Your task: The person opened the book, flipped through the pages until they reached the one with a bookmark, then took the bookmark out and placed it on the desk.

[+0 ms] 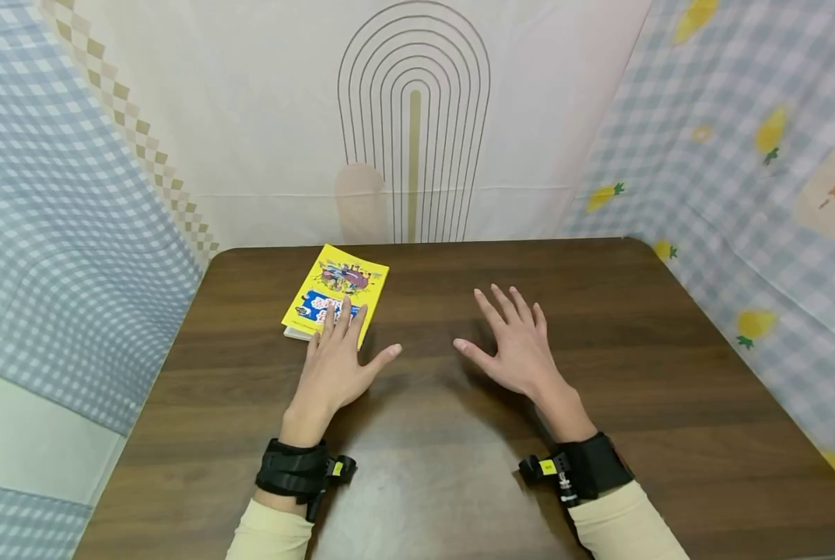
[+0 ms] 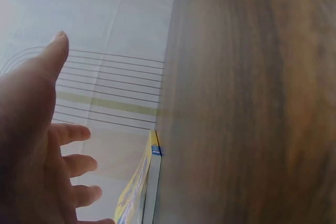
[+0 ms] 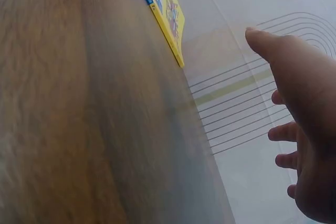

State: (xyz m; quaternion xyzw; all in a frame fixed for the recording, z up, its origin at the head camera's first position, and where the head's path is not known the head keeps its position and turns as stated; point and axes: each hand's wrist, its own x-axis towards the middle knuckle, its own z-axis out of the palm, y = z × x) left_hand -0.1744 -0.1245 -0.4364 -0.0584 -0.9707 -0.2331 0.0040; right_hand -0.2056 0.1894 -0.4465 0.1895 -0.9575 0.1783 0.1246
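A yellow paperback book (image 1: 345, 281) with a colourful cover picture and a blue title patch lies near the table's back left. My left hand (image 1: 336, 373) is spread in front of it, its fingertips overlapping the lower cover in the head view. The left wrist view has the book (image 2: 152, 177) beyond the fingers, apart from them. To the right, my right hand (image 1: 518, 346) hovers over the table with fingers spread and nothing in it. From the right wrist, the book's spine (image 3: 167, 30) shows at the top, away from that hand (image 3: 310, 114).
The dark brown wooden table (image 1: 445, 467) has rounded back corners. Behind it hangs a white cloth (image 1: 263, 117) with an arch pattern. Blue checked cloths (image 1: 704, 171) hang along both sides. Each wrist wears a black strap (image 1: 294, 469) with a small camera.
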